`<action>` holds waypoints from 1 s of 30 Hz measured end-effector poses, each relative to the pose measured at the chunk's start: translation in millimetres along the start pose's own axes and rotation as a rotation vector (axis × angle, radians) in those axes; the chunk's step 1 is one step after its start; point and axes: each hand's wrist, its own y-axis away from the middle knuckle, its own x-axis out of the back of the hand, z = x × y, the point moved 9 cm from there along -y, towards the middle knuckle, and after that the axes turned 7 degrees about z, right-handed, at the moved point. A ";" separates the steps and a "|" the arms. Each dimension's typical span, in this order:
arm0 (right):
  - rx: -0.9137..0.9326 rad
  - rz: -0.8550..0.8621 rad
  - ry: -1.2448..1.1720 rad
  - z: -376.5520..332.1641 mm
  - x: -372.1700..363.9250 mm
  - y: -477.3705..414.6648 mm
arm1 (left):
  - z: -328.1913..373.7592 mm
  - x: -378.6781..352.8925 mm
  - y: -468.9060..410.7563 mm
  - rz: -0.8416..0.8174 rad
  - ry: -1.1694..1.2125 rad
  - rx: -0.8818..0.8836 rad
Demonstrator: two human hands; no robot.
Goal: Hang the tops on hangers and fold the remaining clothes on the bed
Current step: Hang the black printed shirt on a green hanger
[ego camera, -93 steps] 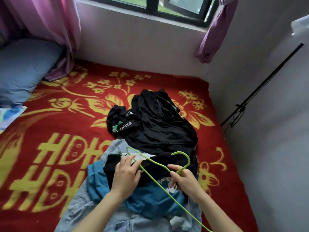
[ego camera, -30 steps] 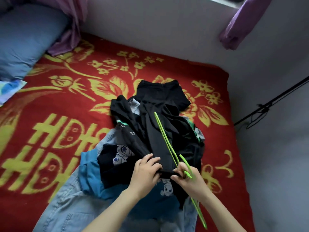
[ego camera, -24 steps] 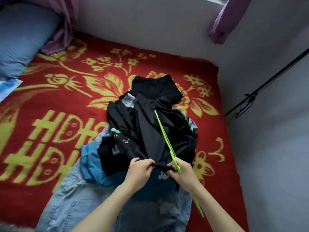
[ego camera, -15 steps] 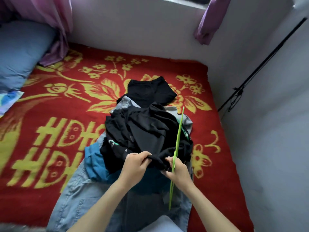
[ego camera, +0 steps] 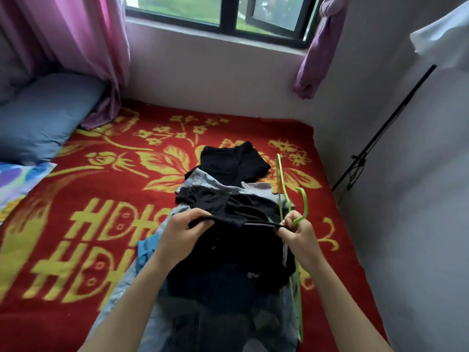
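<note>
A black top [ego camera: 228,250] is lifted above the clothes pile, its edge stretched taut between my hands. My left hand [ego camera: 185,235] grips that edge on the left. My right hand [ego camera: 297,232] pinches the other end of the edge and also holds a thin green hanger [ego camera: 281,189], whose hook curls up just above my fingers. The hanger's frame runs up toward the far side and down past my right forearm. Under the top lie a grey garment [ego camera: 208,181], black shorts [ego camera: 231,161], a blue garment [ego camera: 147,252] and light denim [ego camera: 152,326].
The bed carries a red blanket with yellow flowers [ego camera: 88,212]. A blue pillow [ego camera: 43,115] lies at the far left under a pink curtain [ego camera: 76,41]. A black rod [ego camera: 380,130] leans on the right wall, and a window sits behind the bed.
The black top has been raised off the pile and its edge pulled wide between my hands. The hanger has turned so its hook points up. The view has tilted up toward the window.
</note>
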 end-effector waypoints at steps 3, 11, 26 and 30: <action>-0.013 -0.112 0.079 0.3 -14.5 5.9 | -31.9 -0.9 13.2 -0.063 -0.038 0.104; -0.067 -0.145 0.104 13.0 -49.8 24.7 | -99.5 -4.8 53.1 -0.102 -0.221 0.309; -0.004 -0.096 0.213 4.3 -71.5 32.7 | -89.4 -42.5 84.6 -0.119 -0.371 0.255; 0.037 -0.166 0.183 0.5 -76.5 37.4 | -93.1 -56.6 82.9 -0.168 -0.470 0.269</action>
